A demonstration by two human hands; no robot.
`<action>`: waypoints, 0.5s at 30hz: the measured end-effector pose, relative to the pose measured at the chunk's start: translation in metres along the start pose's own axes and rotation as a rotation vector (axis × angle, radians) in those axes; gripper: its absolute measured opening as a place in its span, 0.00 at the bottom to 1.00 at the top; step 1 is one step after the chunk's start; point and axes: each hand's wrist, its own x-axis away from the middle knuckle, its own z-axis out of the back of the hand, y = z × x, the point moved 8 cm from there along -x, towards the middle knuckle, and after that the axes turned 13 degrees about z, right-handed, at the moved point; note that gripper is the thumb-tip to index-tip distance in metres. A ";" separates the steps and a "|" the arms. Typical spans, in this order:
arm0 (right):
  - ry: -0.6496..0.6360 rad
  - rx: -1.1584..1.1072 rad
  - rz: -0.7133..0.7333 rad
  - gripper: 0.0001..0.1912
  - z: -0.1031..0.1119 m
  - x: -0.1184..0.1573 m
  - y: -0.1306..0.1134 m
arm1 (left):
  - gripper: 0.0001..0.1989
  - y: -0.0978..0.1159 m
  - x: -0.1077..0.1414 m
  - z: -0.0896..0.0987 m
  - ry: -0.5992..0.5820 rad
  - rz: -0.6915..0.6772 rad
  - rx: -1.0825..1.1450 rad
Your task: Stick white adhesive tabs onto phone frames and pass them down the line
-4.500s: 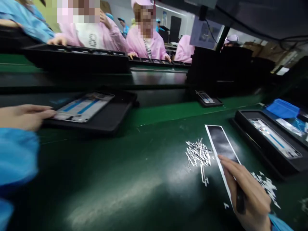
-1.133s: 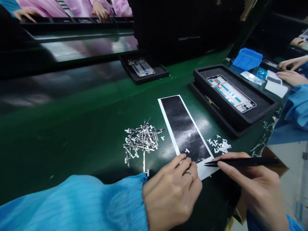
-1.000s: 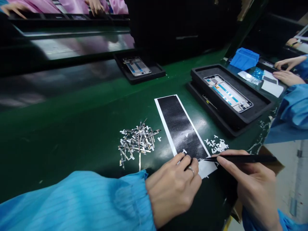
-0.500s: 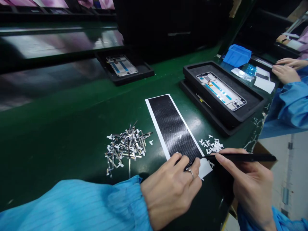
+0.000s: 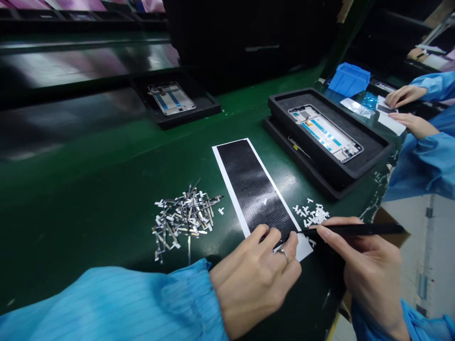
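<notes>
My right hand (image 5: 373,270) grips a pair of black tweezers (image 5: 362,230) by the middle, their tips pointing left at the sheet's right edge. My left hand (image 5: 259,279), with a ring on one finger, rests on the near end of a white-bordered sheet of black strips (image 5: 249,175). Its fingers are curled and pressed together near a thin dark strip; what they pinch is partly hidden. A small white tab (image 5: 264,201) lies on the sheet. Left of it is a pile of thin silvery flex strips (image 5: 186,213); right of it, a heap of white tabs (image 5: 314,215).
Stacked black foam trays (image 5: 373,137) stand at the right, the upper one holding a phone frame (image 5: 325,132). Another tray (image 5: 209,108) with a phone frame is further back. A blue bin (image 5: 349,79) and a co-worker's hands (image 5: 408,102) are at the far right.
The view has shifted slightly. My hands stay nearly in the same place by the sheet's near end. The co-worker's hands have moved left onto the papers.
</notes>
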 end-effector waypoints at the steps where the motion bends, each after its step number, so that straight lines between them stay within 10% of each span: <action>1: 0.002 -0.005 -0.001 0.02 0.000 0.000 0.001 | 0.12 0.000 0.000 0.000 -0.002 -0.001 0.002; 15: 0.077 -0.204 -0.066 0.04 0.002 0.004 0.006 | 0.13 -0.013 0.000 0.005 -0.021 0.132 0.256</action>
